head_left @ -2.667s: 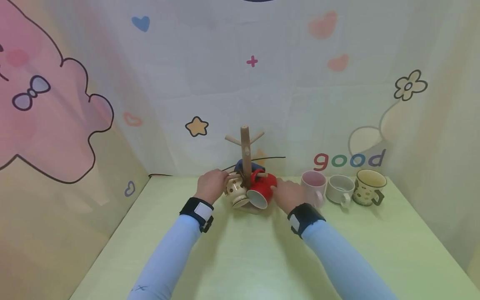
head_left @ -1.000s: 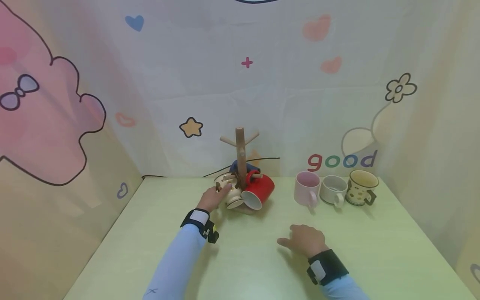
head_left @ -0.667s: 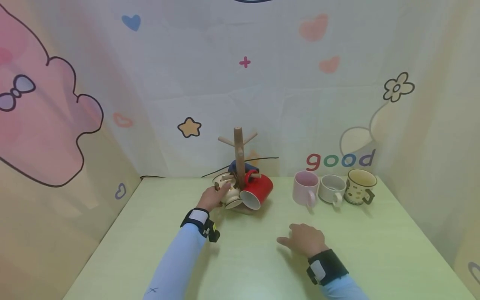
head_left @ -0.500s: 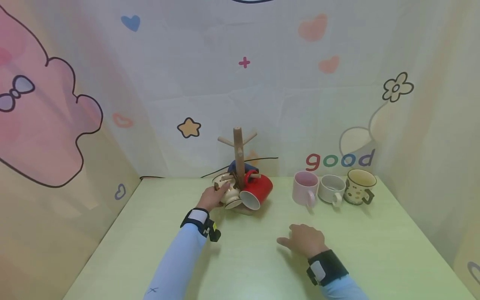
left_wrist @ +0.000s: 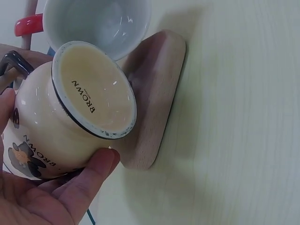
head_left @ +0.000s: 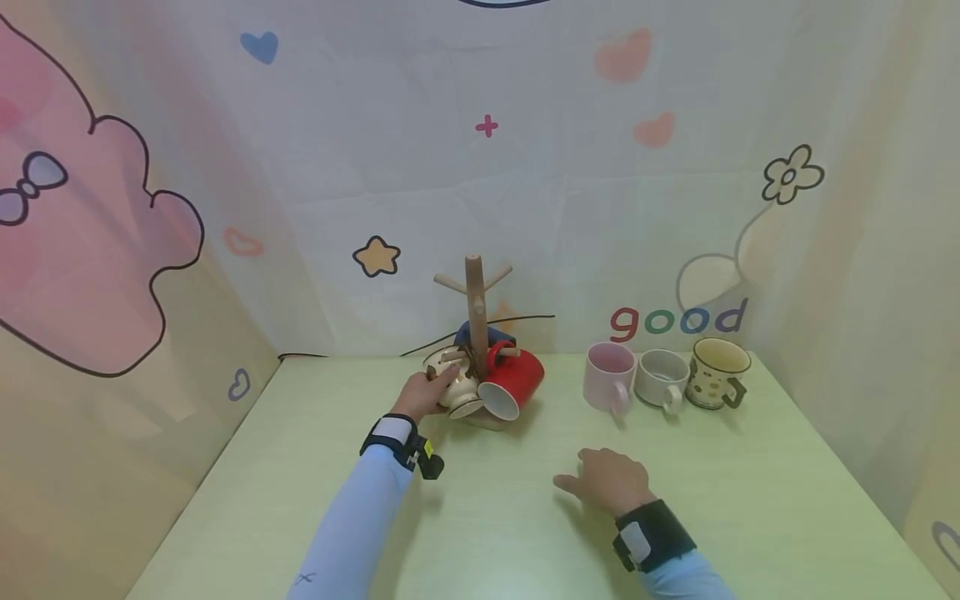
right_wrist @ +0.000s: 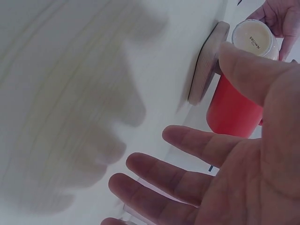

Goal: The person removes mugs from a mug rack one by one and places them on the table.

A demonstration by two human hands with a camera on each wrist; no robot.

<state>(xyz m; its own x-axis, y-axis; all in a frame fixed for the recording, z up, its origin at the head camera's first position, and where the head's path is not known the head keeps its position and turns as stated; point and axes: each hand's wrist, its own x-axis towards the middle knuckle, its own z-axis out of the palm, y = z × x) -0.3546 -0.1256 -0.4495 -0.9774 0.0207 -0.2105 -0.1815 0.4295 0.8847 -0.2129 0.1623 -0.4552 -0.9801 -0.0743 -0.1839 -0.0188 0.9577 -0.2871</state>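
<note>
My left hand [head_left: 420, 395] grips a cream mug [head_left: 462, 397] with a brown bear print, which hangs tilted on a low peg of a wooden mug tree [head_left: 476, 300]. In the left wrist view the mug's underside [left_wrist: 96, 89] reads BROWN, and fingers and thumb hold its body from below. Beside it a red mug [head_left: 519, 379] with a white inside hangs by its handle, mouth down and forward. Behind the post a dark blue thing [head_left: 495, 336] is mostly hidden. My right hand [head_left: 609, 481] hovers over the table, fingers spread and holding nothing in the right wrist view.
To the right, a pink mug [head_left: 609, 379], a white cup [head_left: 662, 379] and a cream patterned mug [head_left: 718, 375] stand upright in a row near the printed back curtain [head_left: 570, 217]. The tree's upper pegs [head_left: 452, 284] stick out above the mugs.
My right hand has left the red mug and drawn back toward the front right. My left hand has shifted from the cream mug's top to its side. The last half second is nearly still.
</note>
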